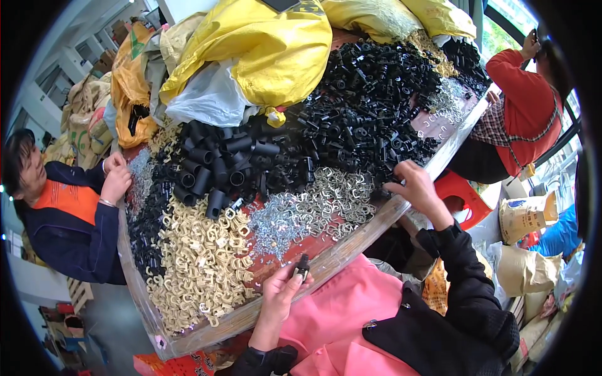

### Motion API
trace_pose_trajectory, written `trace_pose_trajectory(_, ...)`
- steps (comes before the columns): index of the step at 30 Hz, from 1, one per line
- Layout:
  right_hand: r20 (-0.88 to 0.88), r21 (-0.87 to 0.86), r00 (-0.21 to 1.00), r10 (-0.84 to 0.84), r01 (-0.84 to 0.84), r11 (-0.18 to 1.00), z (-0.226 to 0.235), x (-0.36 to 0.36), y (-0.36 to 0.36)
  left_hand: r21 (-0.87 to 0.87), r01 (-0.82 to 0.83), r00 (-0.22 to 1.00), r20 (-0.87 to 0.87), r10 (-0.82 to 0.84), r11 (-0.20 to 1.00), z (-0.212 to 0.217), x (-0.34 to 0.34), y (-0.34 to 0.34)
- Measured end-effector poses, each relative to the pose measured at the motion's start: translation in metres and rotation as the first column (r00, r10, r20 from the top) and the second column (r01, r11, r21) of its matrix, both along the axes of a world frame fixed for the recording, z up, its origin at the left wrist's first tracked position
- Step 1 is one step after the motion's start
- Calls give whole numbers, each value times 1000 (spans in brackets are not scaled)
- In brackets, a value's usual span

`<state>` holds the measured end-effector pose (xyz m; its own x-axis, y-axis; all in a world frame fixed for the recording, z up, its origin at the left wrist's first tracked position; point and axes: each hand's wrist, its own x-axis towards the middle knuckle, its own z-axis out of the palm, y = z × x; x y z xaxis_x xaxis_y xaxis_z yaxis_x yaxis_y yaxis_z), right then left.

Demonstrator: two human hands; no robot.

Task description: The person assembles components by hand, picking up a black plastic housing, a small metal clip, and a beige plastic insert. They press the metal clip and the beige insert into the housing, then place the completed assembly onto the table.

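My left hand [280,297] is closed around a small black plastic fitting [302,266], held upright over the near edge of the table. My right hand [417,189] is at the table's right edge, beside the heap of black plastic parts [370,106]. Its thumb and forefinger are apart, with a dark piece [380,194] lying close to the thumb tip. Silvery metal clips [335,197] spread between my hands. Small bluish-silver screws or pins [276,225] lie left of those clips. Farther left is a pile of cream-coloured clips [200,260].
A raised wooden rim [351,241] edges the table [266,269]. Black tubes [200,164] and a yellow sack [269,50] sit farther back. One person [63,207] works at the left side, another [523,113] at the far right. A red stool [463,197] and sacks [527,269] stand to my right.
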<state>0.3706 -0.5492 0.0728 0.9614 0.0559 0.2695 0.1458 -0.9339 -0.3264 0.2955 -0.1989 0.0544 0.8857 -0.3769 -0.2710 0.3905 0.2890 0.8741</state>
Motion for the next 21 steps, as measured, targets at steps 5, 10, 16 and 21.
trace_pose_trajectory(5,33,-340,974,-223,221,914,5,-14,-26,154,191,948,226,-223,969,2,20,-34)
trace_pose_trajectory(10,-140,-255,974,-180,140,957,-6,-13,-2,307,335,826,358,-435,891,-5,46,-77)
trace_pose_trajectory(16,-233,-95,972,-18,-5,995,-21,5,32,422,318,752,433,-497,849,-16,73,-120)
trace_pose_trajectory(21,-200,-59,980,-8,-4,998,-29,21,37,385,283,788,429,-442,879,-31,91,-136)
